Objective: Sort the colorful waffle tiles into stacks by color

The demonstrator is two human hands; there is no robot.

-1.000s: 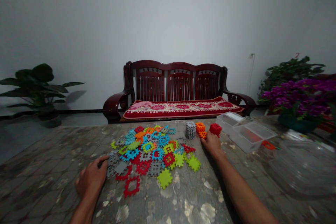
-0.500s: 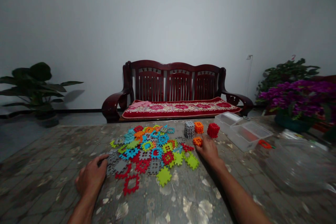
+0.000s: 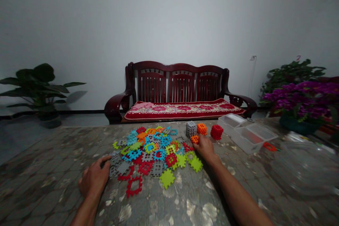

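Note:
A loose heap of interlocking plastic waffle tiles (image 3: 150, 155) in red, grey, blue, green and orange lies on the table. My right hand (image 3: 206, 148) is at the heap's far right, its fingertips gripping a small orange tile stack (image 3: 195, 139). Just beyond stand a grey tile stack (image 3: 191, 129), an orange tile stack (image 3: 201, 129) and a red tile stack (image 3: 216, 132). My left hand (image 3: 94, 176) rests flat on the table, with its fingers open and touching the grey tiles (image 3: 115, 159) at the heap's near left edge.
The marble-patterned tabletop (image 3: 53, 159) runs wide. Two clear plastic boxes (image 3: 251, 137) sit at the right, with a clear plastic bowl (image 3: 304, 169) nearer me. A dark wooden bench (image 3: 180, 91), a potted plant (image 3: 37, 91) and purple flowers (image 3: 302, 102) stand beyond the table.
The small orange stack has moved left and away from me along with my right hand. My left hand has barely moved.

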